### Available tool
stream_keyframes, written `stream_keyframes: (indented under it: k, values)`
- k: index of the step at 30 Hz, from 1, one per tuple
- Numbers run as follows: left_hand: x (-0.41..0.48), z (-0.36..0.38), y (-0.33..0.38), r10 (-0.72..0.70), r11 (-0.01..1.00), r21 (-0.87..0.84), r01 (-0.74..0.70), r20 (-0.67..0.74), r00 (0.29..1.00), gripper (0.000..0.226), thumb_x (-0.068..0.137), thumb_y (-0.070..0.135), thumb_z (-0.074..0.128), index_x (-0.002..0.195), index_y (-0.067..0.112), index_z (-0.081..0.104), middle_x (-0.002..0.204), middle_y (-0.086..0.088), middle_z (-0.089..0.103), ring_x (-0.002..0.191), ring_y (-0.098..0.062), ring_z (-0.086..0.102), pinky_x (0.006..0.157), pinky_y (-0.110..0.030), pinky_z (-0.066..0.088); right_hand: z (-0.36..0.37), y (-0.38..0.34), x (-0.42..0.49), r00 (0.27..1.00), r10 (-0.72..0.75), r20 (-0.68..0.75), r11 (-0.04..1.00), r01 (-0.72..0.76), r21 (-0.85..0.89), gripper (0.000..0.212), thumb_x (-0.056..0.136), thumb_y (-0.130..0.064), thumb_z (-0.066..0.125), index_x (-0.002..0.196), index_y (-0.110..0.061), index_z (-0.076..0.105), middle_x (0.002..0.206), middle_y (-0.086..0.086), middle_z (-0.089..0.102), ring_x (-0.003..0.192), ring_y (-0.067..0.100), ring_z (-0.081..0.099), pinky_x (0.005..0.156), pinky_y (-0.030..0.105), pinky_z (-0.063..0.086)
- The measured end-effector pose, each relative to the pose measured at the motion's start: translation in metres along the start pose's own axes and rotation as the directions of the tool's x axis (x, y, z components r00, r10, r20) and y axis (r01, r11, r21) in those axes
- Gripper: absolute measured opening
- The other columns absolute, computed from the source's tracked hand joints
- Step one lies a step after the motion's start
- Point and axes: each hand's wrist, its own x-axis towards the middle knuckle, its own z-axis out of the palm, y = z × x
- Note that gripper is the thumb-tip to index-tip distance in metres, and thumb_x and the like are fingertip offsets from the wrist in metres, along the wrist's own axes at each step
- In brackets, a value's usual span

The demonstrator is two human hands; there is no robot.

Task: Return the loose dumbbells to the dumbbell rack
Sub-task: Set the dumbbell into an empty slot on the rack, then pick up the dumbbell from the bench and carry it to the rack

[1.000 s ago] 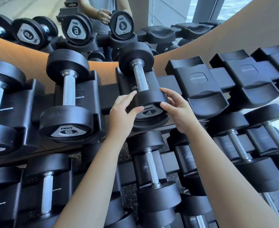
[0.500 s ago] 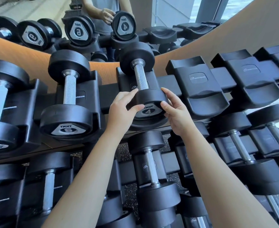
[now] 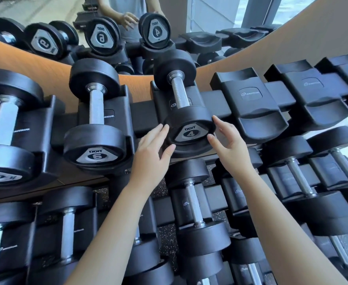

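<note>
Where the black rubber-headed steel-handled dumbbell marked 4 [image 3: 189,120] lies in the black rack [image 3: 251,103], left hand [image 3: 152,153] and right hand [image 3: 230,145] flank its near head, fingers loosely spread; likely heavy, rigid: grip the knurled handle [image 3: 179,97] beyond.

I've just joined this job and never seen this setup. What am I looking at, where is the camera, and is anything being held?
There is no machine here: a person works with bare hands. The single picture comes from a camera worn on their head, looking forward and down. In front stands a tiered rack of black dumbbells. The 4 dumbbell lies in a top-row cradle, beside the 6 dumbbell. The cradles to its right hold nothing. The left hand and right hand flank the near head of the 4 dumbbell with fingers straight. Nothing is gripped, and I cannot tell whether they touch it. The mirror above reflects the scene.
</note>
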Motion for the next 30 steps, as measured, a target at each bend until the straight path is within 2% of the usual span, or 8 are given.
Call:
stream_keyframes:
  k: [2, 3, 5, 8, 11, 18, 28, 30]
  values:
    - [-0.011, -0.005, -0.001, 0.015, 0.998, 0.055, -0.016, 0.018, 1.0, 0.045, 0.09, 0.02, 0.057, 0.133, 0.016, 0.045, 0.141, -0.002, 0.043, 0.13, -0.019, 0.035, 0.107, -0.022, 0.017, 0.003, -0.005, -0.014, 0.999, 0.015, -0.049, 0.994, -0.02, -0.106, 0.047, 0.088, -0.021, 0.057, 0.133, -0.025, 0.044, 0.13, -0.005, 0.05, 0.114, -0.004, 0.042, 0.098, 0.009, 0.03]
    - [-0.017, -0.009, -0.002, 0.025, 0.997, 0.076, -0.026, 0.021, 0.999, 0.044, 0.09, 0.022, 0.056, 0.132, 0.015, 0.047, 0.14, -0.003, 0.044, 0.13, -0.02, 0.036, 0.107, -0.023, 0.018, 0.005, -0.007, -0.022, 0.997, 0.006, -0.077, 0.988, -0.018, -0.157, 0.047, 0.088, -0.022, 0.057, 0.133, -0.025, 0.045, 0.131, -0.005, 0.051, 0.114, -0.002, 0.043, 0.102, 0.018, 0.032]
    - [-0.027, -0.016, -0.004, 0.043, 0.992, 0.116, -0.045, 0.017, 0.999, 0.043, 0.089, 0.029, 0.051, 0.13, 0.013, 0.05, 0.137, -0.005, 0.049, 0.127, -0.025, 0.04, 0.106, -0.03, 0.024, 0.012, -0.013, -0.038, 0.993, -0.028, -0.112, 0.965, -0.002, -0.261, 0.046, 0.087, -0.021, 0.058, 0.132, -0.023, 0.046, 0.131, -0.003, 0.052, 0.118, 0.011, 0.048, 0.104, 0.047, 0.034]
    - [-0.047, -0.03, -0.01, 0.088, 0.977, 0.194, -0.087, 0.007, 0.996, 0.047, 0.086, 0.036, 0.044, 0.125, 0.011, 0.055, 0.13, -0.008, 0.055, 0.121, -0.031, 0.048, 0.102, -0.042, 0.033, 0.025, -0.028, -0.063, 0.994, -0.034, -0.108, 0.925, -0.01, -0.38, 0.046, 0.087, -0.02, 0.058, 0.132, -0.022, 0.047, 0.132, -0.002, 0.052, 0.123, 0.019, 0.046, 0.103, 0.064, 0.024]
    - [-0.068, -0.046, -0.015, 0.12, 0.957, 0.266, -0.117, 0.007, 0.993, 0.047, 0.085, 0.036, 0.041, 0.121, 0.01, 0.058, 0.126, -0.01, 0.058, 0.118, -0.033, 0.051, 0.098, -0.048, 0.037, 0.043, -0.047, -0.09, 0.993, -0.065, -0.096, 0.882, 0.012, -0.471, 0.047, 0.086, -0.02, 0.059, 0.132, -0.021, 0.048, 0.133, 0.001, 0.052, 0.126, 0.024, 0.044, 0.104, 0.064, 0.018]
    - [-0.124, -0.093, -0.034, 0.165, 0.932, 0.325, -0.162, 0.019, 0.986, 0.047, 0.084, 0.036, 0.04, 0.117, 0.01, 0.06, 0.123, -0.01, 0.06, 0.116, -0.033, 0.054, 0.095, -0.053, 0.04, 0.097, -0.088, -0.159, 0.99, -0.131, -0.055, 0.77, 0.066, -0.634, 0.046, 0.082, -0.024, 0.061, 0.126, -0.016, 0.054, 0.128, 0.008, 0.057, 0.122, 0.034, 0.049, 0.097, 0.069, 0.025]
    - [-0.216, -0.171, -0.091, 0.144, 0.912, 0.388, -0.131, -0.005, 0.99, 0.045, 0.084, 0.037, 0.041, 0.116, 0.013, 0.061, 0.123, -0.007, 0.061, 0.116, -0.03, 0.054, 0.095, -0.052, 0.039, 0.193, -0.145, -0.246, 0.985, -0.162, 0.061, 0.733, 0.162, -0.661, 0.047, 0.081, -0.036, 0.043, 0.118, -0.014, 0.06, 0.12, 0.008, 0.063, 0.113, 0.032, 0.057, 0.089, 0.06, 0.043]
    - [-0.229, -0.186, -0.107, 0.116, 0.908, 0.408, -0.096, -0.025, 0.993, 0.045, 0.084, 0.038, 0.041, 0.116, 0.013, 0.061, 0.122, -0.007, 0.061, 0.116, -0.03, 0.054, 0.095, -0.053, 0.039, 0.213, -0.153, -0.257, 0.98, -0.173, 0.097, 0.725, 0.194, -0.661, 0.045, 0.08, -0.034, 0.047, 0.119, -0.014, 0.059, 0.12, 0.008, 0.063, 0.113, 0.032, 0.057, 0.088, 0.059, 0.042]
